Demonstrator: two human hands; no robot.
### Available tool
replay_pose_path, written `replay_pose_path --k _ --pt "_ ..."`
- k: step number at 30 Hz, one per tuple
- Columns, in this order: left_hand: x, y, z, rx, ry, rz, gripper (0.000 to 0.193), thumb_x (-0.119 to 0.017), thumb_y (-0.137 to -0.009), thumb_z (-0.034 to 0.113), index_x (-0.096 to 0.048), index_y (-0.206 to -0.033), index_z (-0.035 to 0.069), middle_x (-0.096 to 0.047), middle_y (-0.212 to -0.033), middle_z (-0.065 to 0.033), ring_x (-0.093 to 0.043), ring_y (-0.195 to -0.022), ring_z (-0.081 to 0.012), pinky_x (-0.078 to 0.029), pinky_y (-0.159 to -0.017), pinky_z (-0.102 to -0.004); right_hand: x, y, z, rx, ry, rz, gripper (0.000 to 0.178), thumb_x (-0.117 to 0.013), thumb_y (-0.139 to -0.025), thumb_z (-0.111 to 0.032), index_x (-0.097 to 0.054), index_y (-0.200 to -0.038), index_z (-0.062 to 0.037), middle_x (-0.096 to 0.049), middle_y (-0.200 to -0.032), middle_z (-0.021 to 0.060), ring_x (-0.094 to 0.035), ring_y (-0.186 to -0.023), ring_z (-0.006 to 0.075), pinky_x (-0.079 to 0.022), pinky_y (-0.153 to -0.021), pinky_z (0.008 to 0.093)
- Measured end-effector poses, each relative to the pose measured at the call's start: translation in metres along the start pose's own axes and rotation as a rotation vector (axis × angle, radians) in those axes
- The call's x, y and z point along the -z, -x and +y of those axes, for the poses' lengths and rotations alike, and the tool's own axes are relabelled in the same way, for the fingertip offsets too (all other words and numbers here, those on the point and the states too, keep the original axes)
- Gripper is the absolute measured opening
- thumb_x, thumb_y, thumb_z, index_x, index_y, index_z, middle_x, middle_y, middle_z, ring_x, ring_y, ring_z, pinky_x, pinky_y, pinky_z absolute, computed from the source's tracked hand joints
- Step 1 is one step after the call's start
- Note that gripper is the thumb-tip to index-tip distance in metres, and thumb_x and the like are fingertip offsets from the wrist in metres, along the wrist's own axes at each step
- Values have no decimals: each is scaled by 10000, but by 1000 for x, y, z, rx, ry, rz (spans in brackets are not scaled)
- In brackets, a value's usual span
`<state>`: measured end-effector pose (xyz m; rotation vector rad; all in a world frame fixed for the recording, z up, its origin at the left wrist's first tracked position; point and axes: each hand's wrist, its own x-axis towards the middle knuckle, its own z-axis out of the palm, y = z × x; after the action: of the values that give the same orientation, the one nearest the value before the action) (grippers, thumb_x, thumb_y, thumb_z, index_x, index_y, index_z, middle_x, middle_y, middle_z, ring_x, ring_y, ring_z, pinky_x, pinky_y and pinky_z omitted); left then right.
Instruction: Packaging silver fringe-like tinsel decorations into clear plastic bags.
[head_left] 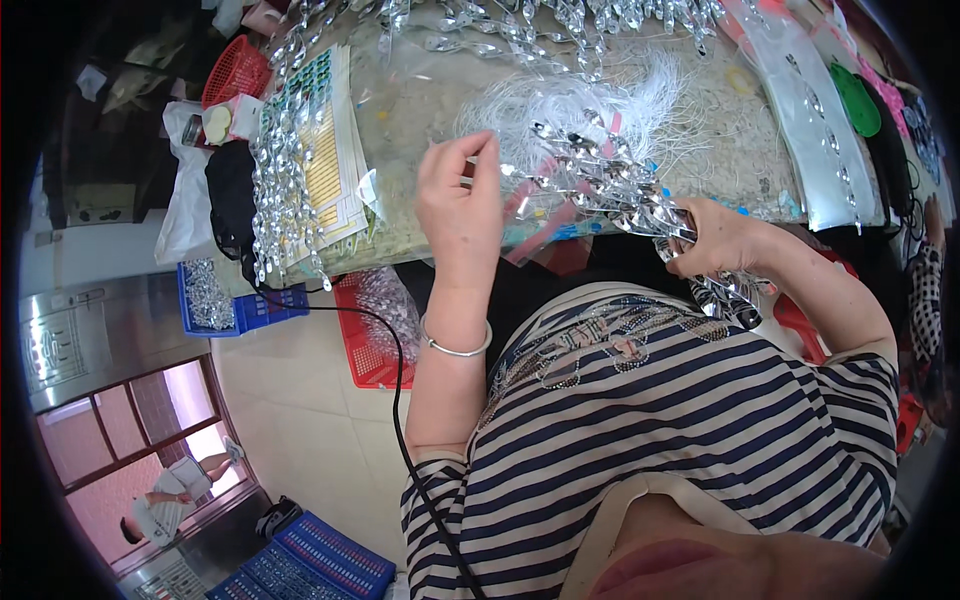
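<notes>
My right hand (715,235) is closed around a bundle of shiny silver twisted strips (625,185) at the table's near edge. The strips fan out to the left from the grip, and their other ends hang below the hand. Left of the bundle, my left hand (460,200) is raised with thumb and forefinger pinched together; whatever they hold is too small to make out. Just beyond both hands lies a loose heap of fine white threads (660,90). Pinkish-red strips (545,230) lie beneath the bundle's left end.
More silver strips hang over patterned sheets (335,140) at the left and lie along the far edge. A clear plastic sleeve (815,130) covers the right side. Red (375,360) and blue baskets (235,310) stand below the table. A black cable (400,390) runs beside my left arm.
</notes>
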<state>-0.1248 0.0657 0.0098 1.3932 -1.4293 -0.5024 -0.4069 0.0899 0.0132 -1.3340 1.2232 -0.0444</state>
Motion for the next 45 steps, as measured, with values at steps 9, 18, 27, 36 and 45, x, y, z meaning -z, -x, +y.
replay_pose_path --k 9,18,27,36,45 --pt "-10 3 -2 -289 -282 19 87 -662 -854 69 -681 -938 56 -612 -878 -114 -607 -813 -291 -489 -721 -376 -1 -2 -14 -17 43 -32 262 -716 -657 -96 -554 -839 -2 -571 -644 51 -555 -499 138 -443 -465 292" --pt "-13 7 12 -482 -272 91 191 -672 -830 6 -679 -1017 43 -589 -891 -112 -593 -812 -289 -485 -711 -380 1 0 -16 -13 153 -32 221 -669 -659 -77 -562 -834 6 -595 -663 83 -569 -511 153 -459 -482 306" --pt "-17 14 14 -587 -204 65 304 -702 -781 -39 -690 -1074 40 -581 -888 -94 -580 -787 -261 -471 -693 -357 5 -2 -15 -26 -21 19 225 -695 -648 -106 -574 -814 -15 -599 -653 64 -563 -531 138 -444 -500 303" --pt "-18 11 26 -633 -213 -1 386 -689 -813 -23 -637 -1193 14 -568 -847 -101 -560 -753 -261 -459 -681 -371 -1 0 -34 -57 116 35 284 -686 -656 -119 -589 -899 -9 -615 -662 87 -609 -567 185 -485 -559 340" --pt "-8 32 -5 -303 -335 -270 472 -643 -866 24 -505 -1308 -64 -534 -849 -142 -531 -763 -317 -440 -713 -412 8 -7 -21 -11 422 109 400 -695 -634 -121 -595 -1000 3 -663 -718 160 -666 -682 313 -514 -643 402"
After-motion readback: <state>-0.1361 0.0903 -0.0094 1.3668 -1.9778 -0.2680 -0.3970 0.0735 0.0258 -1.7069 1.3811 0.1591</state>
